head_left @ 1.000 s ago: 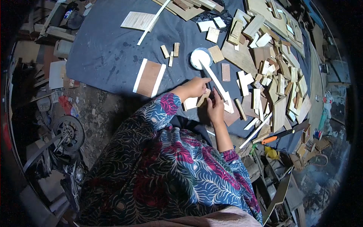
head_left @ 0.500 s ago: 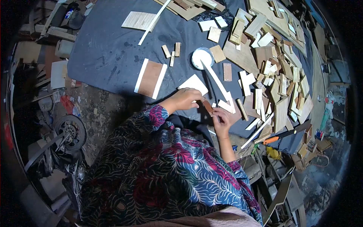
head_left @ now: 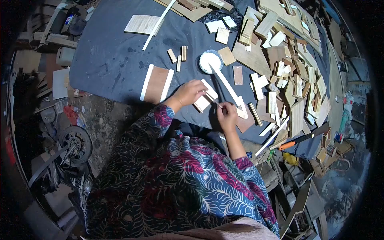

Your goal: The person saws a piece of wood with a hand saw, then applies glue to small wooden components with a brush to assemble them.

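My left hand (head_left: 190,93) pinches one end of a small thin wood piece (head_left: 211,97), seen nearly edge-on. The opposite end is between the fingertips of my right hand (head_left: 227,115). In this view the piece overlaps a pale rectangular block (head_left: 203,105) lying on the dark cloth (head_left: 116,60). Just beyond it stands a round tub of white glue (head_left: 205,64), with a long pale stick (head_left: 227,85) leaning out over its rim. Left of my left hand lies a brown panel (head_left: 157,85) with two white edge strips.
Three short wood blocks (head_left: 178,63) sit left of the tub. A large heap of wood offcuts (head_left: 298,76) covers the right side. An orange-handled saw (head_left: 288,145) lies at the right front edge. Bottom left, a wheel (head_left: 75,144) rests on the floor.
Both hands have moved slightly away from my body with the small wood piece, now over the pale block. The piece has turned from showing its brown face to nearly edge-on.
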A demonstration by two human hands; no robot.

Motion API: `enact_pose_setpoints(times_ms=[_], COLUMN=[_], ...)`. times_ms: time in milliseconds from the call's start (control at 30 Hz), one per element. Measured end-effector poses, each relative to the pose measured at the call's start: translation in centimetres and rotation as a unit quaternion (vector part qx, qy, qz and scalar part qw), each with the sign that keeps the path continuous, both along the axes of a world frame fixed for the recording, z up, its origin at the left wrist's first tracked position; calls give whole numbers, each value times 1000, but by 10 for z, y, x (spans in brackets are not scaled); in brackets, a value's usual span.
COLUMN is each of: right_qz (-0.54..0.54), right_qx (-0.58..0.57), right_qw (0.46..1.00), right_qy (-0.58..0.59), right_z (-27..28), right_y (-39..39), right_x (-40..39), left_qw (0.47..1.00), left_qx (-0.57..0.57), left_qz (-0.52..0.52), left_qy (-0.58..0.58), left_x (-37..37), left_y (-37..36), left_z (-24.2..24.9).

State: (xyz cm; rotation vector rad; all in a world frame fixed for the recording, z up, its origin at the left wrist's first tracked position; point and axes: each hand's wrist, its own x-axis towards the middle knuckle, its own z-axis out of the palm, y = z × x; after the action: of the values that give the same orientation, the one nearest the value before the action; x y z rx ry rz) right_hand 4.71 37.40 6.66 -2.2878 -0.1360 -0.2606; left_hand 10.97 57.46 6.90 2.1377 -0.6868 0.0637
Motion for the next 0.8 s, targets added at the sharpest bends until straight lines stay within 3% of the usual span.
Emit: enact_pose_setpoints(times_ms=[67,133,200,267,367,533,733,800], right_qz=[-60,-74,-120,-117,-115,-131,-109,-105], right_qx=[53,84,115,88,70,90,66,69], right_qw=[992,990,974,979,983,981,985,986], right_qy=[96,90,153,142,121,109,115,111], right_z=[-16,-16,-22,-27,-31,-25,-26,-24], right_y=[7,13,17,16,17,20,17,17], right_x=[12,23,26,28,27,28,26,26], left_qw=[999,997,977,977,993,986,991,979], left_qx=[-25,-37,-90,-69,-20,-39,21,-34], left_qz=[24,22,46,42,9,28,-10,17], left_qy=[37,65,189,199,118,158,134,199], left_x=[16,28,34,39,41,43,41,36], left_y=[4,7,8,10,10,7,12,11], left_z=[-8,-18,-25,-31,-36,-37,-31,-26])
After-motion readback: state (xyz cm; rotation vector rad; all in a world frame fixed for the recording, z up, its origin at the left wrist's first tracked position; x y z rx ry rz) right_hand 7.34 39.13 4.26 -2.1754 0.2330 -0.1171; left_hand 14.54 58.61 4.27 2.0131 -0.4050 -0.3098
